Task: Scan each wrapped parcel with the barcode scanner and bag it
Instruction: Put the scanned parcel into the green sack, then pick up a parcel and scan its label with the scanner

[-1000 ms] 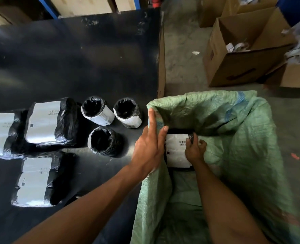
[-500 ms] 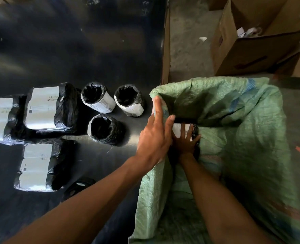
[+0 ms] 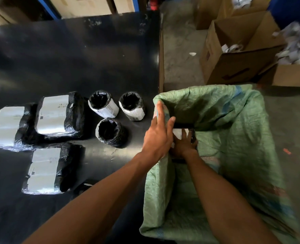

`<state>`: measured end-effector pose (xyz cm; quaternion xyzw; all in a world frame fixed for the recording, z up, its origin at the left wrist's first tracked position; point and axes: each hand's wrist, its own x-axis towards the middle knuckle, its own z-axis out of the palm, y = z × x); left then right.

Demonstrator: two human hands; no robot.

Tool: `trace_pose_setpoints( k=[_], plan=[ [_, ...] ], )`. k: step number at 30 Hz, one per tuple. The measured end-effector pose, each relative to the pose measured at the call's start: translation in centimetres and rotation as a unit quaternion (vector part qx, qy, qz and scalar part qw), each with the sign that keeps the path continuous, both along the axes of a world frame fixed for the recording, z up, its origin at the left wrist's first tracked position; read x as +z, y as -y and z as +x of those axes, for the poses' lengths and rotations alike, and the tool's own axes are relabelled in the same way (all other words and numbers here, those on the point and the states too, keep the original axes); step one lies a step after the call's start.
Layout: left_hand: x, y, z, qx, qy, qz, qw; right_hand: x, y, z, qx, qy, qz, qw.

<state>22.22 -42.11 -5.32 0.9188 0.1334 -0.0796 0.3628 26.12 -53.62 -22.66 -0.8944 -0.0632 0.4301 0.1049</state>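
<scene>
We push a black-wrapped parcel (image 3: 178,133) into the green sack (image 3: 233,124). Our right hand (image 3: 184,145) presses on it, fingers spread flat; the parcel lies just beyond and under them. Our left hand (image 3: 159,136), fingers straight, holds the sack's near rim open beside it. Six more parcels wait on the bench (image 3: 75,59), left of both hands.

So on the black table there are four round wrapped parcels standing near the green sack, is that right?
Not quite: the head view shows three round parcels, not four, at and. They do stand on the black table near the green sack.
</scene>
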Motion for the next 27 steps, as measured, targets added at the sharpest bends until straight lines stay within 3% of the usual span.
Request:
trace_pose_setpoints(
  k=[6,15,23,27],
  plan=[
    [1.2,-1.6,-0.6,-0.014,-0.03,-0.028,0.999,4.6,2.9,-0.6,-0.052,0.082,-0.01,0.995],
    [3.5,-8.7,-3.8,-0.084,-0.02,0.037,0.996,17.8,5.1,-1.1,-0.118,0.237,-0.022,0.964],
    [6.1,-19.3,-8.0,-0.06,0.033,0.099,0.993,27.3,-2.2,-4.9,-0.075,0.338,-0.021,0.938],
    [6.3,-25.8,-11.1,-0.034,0.059,0.109,0.992,29.3,-8.6,-8.5,-0.042,0.387,0.027,0.921]
  ],
)
